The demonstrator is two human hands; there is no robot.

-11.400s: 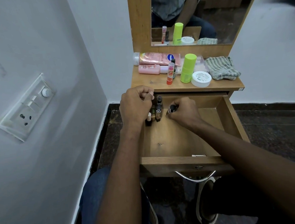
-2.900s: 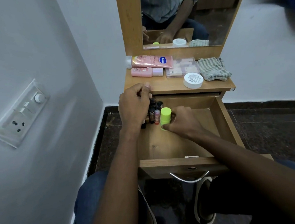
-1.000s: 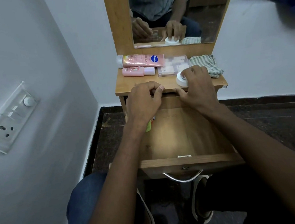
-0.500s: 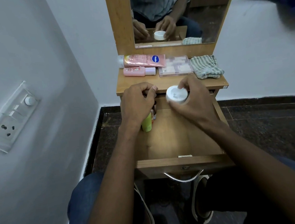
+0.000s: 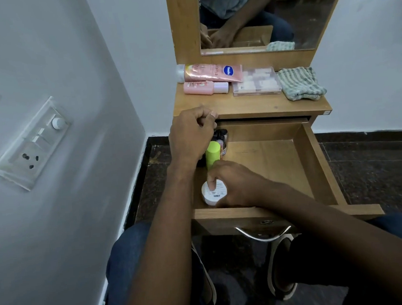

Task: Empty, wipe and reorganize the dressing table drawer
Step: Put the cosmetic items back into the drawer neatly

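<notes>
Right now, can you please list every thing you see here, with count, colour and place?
drawer: 1, wooden, pulled open under the tabletop
white jar: 1, white, front left corner of the drawer
green tube: 1, lime green, upright at the drawer's left side
small bottles: several, dark, back left of the drawer; exact count hidden
pink tube: 1, pink, lying at the tabletop's back left
pink bottle: 1, pink, lying before the tube
clear box: 1, transparent, tabletop middle
cloth: 1, striped grey-green, tabletop right
mirror: 1, wood-framed, above the tabletop
switchboard: 1, white, left wall
left hand: fingers curled, above the small bottles
right hand: grips the white jar
</notes>
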